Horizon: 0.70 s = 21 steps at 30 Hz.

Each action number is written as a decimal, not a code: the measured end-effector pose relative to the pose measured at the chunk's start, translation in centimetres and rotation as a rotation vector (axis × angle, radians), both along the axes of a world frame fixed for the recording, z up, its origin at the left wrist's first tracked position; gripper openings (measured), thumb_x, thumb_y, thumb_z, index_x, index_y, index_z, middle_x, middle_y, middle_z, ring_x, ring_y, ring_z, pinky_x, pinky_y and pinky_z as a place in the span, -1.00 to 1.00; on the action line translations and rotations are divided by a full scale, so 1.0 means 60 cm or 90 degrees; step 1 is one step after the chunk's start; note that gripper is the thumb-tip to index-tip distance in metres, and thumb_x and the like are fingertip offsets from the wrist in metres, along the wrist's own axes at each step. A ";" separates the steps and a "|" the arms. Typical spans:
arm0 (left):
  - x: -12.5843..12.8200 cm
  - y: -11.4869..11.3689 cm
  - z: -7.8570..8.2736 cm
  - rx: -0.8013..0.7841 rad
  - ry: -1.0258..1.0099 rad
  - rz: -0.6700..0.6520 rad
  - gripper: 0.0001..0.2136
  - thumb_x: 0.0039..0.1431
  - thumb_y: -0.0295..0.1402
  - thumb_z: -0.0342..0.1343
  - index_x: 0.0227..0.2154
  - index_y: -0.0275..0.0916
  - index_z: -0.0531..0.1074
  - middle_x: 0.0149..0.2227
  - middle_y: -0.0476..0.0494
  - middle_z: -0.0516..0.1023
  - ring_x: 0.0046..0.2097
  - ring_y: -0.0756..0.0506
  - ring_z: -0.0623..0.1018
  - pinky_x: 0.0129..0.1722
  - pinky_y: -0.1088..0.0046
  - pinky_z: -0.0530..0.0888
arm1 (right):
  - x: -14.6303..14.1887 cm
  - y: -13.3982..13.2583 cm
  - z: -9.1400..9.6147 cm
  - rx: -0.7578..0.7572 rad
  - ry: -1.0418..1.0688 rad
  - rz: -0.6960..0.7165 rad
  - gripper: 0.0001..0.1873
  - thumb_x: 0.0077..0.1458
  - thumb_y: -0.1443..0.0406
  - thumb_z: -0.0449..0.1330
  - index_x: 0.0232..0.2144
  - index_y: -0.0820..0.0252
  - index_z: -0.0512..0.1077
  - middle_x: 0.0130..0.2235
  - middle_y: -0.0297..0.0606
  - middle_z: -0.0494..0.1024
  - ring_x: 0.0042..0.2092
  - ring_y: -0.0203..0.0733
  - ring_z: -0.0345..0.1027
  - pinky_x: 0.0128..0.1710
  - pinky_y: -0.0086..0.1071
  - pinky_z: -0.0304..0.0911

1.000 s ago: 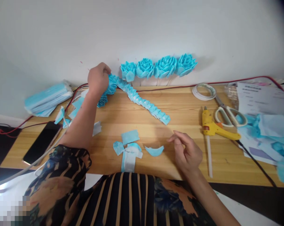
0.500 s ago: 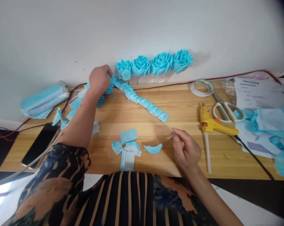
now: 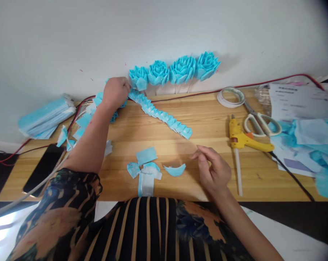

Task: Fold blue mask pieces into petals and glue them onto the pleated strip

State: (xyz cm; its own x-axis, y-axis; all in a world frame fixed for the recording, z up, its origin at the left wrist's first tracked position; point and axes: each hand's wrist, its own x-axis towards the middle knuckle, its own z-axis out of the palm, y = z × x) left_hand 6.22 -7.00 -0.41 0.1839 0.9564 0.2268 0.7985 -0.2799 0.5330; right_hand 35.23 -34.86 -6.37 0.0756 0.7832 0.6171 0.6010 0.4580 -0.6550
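My left hand [image 3: 114,92] reaches to the back of the wooden table [image 3: 207,119] and is closed on the upper end of a long strip of folded blue petals [image 3: 164,116] that runs diagonally toward the table's middle. My right hand [image 3: 214,168] hovers low over the front of the table, fingers loosely curled with thumb and forefinger apart, holding nothing I can see. Just left of it lies a curved blue petal piece [image 3: 175,169]. Several blue and white mask scraps [image 3: 145,167] lie at the front centre.
Several blue mask roses [image 3: 175,69] lean on the wall. A yellow glue gun [image 3: 244,139], scissors [image 3: 260,123] and a tape roll [image 3: 231,97] lie right; papers and blue scraps [image 3: 305,130] far right. A mask stack [image 3: 44,116] and phone [image 3: 43,167] lie left.
My left hand has shifted a little further back toward the wall with the strip's end. My right hand has barely moved; the view has tilted slightly.
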 end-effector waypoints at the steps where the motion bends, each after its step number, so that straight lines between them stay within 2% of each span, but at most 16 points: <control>1: 0.004 -0.004 0.002 0.004 0.027 0.008 -0.81 0.12 -0.46 -0.01 -0.46 -0.21 0.51 -0.18 -0.21 0.68 0.04 -0.27 0.59 0.16 0.19 0.41 | 0.000 0.000 0.000 0.000 -0.001 -0.003 -0.60 0.27 0.43 0.12 0.10 0.04 0.44 -0.35 -0.33 0.65 -0.34 -0.18 0.56 -0.29 -0.27 0.49; 3: 0.011 -0.011 0.003 0.005 0.075 0.025 -0.80 0.13 -0.47 -0.02 -0.46 -0.23 0.51 -0.20 -0.24 0.67 0.02 -0.27 0.60 0.14 0.19 0.41 | -0.001 0.000 -0.001 0.001 0.000 -0.004 -0.60 0.27 0.43 0.11 0.10 0.04 0.43 -0.35 -0.33 0.64 -0.34 -0.18 0.56 -0.29 -0.26 0.49; 6: 0.015 -0.013 0.001 -0.015 0.063 0.037 -0.82 0.12 -0.47 0.00 -0.49 -0.19 0.47 -0.21 -0.21 0.66 0.04 -0.29 0.59 0.16 0.22 0.39 | -0.002 0.000 -0.001 -0.001 0.005 0.000 -0.60 0.27 0.44 0.11 0.10 0.03 0.43 -0.35 -0.32 0.64 -0.33 -0.18 0.55 -0.30 -0.27 0.48; 12: 0.019 -0.015 -0.007 0.001 0.080 0.006 -0.82 0.05 -0.51 -0.04 -0.55 -0.16 0.40 -0.29 -0.14 0.67 -0.08 -0.23 0.60 0.03 0.27 0.43 | -0.001 0.001 0.000 0.003 0.004 0.008 -0.58 0.26 0.46 0.11 0.10 0.02 0.43 -0.35 -0.34 0.63 -0.34 -0.20 0.54 -0.31 -0.30 0.46; 16: 0.022 -0.019 -0.013 -0.016 0.081 0.002 -0.81 0.10 -0.49 -0.02 -0.54 -0.17 0.42 -0.27 -0.11 0.68 -0.06 -0.19 0.59 0.02 0.29 0.41 | 0.000 0.002 0.000 0.004 -0.001 0.003 -0.58 0.26 0.46 0.11 0.10 0.02 0.43 -0.35 -0.34 0.63 -0.34 -0.19 0.54 -0.32 -0.29 0.46; 21: 0.025 -0.023 -0.020 -0.017 0.046 -0.002 -0.80 0.06 -0.49 -0.06 -0.52 -0.20 0.45 -0.23 -0.17 0.69 -0.03 -0.21 0.61 0.03 0.27 0.45 | -0.001 0.002 0.001 0.006 0.006 0.006 -0.58 0.26 0.46 0.11 0.10 0.02 0.44 -0.35 -0.34 0.63 -0.34 -0.20 0.54 -0.32 -0.29 0.46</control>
